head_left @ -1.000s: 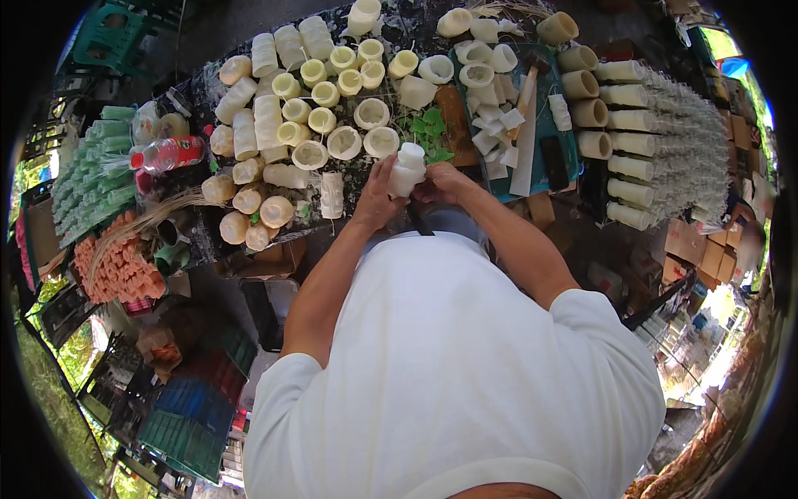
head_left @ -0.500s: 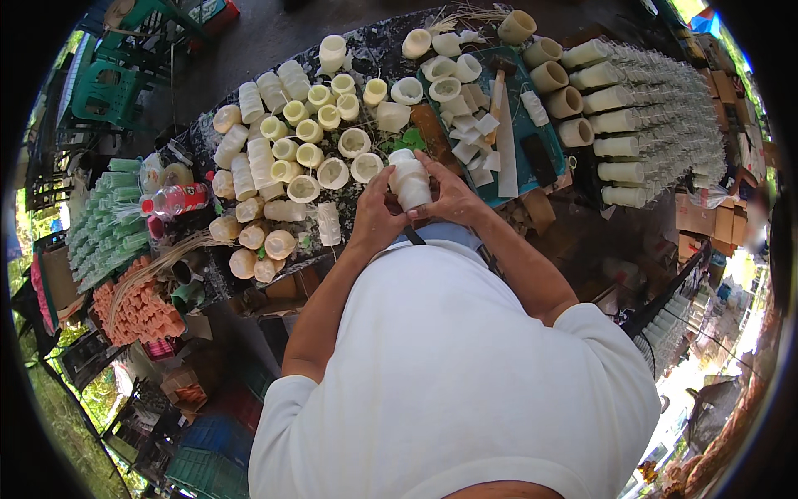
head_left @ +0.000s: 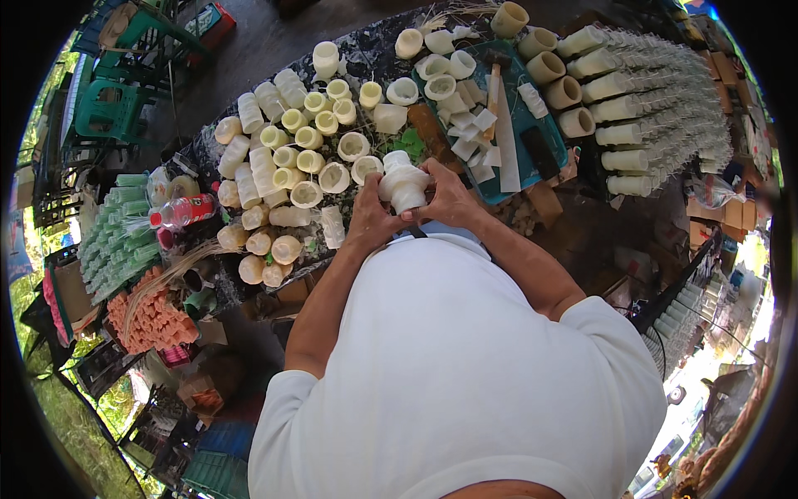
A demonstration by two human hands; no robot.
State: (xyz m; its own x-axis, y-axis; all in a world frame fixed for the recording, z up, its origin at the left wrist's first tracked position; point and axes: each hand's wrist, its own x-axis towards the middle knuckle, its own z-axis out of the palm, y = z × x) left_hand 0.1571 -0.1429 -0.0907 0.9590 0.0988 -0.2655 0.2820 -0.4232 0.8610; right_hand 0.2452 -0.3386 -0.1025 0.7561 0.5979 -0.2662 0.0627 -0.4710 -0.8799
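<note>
Between my two hands, just in front of my waist, is a whitish rubbery mould (head_left: 404,180). A wide, folded-looking collar bulges around its middle, and a narrower end sticks up above it. My left hand (head_left: 371,218) grips its left side and my right hand (head_left: 453,201) its right side, fingers curled around the collar and lower part. My thumbs meet near its bottom end. Close beyond my hands stand pale hollow cups (head_left: 334,178) on the dark, wax-spattered table (head_left: 366,62). A green leaf (head_left: 408,143) lies just past the mould.
A teal tray (head_left: 526,116) at the right holds a hammer (head_left: 493,100) and white pieces. Beside it are thick tan cups (head_left: 577,122) and rows of pale cylinders (head_left: 629,185). To the left are a bottle (head_left: 184,211), green sticks (head_left: 120,237) and orange sticks (head_left: 154,316).
The mould was a plain upright cylinder with ridges; now its wall bulges into a wide collar. Both hands have shifted slightly around it, and the whole view has moved a little.
</note>
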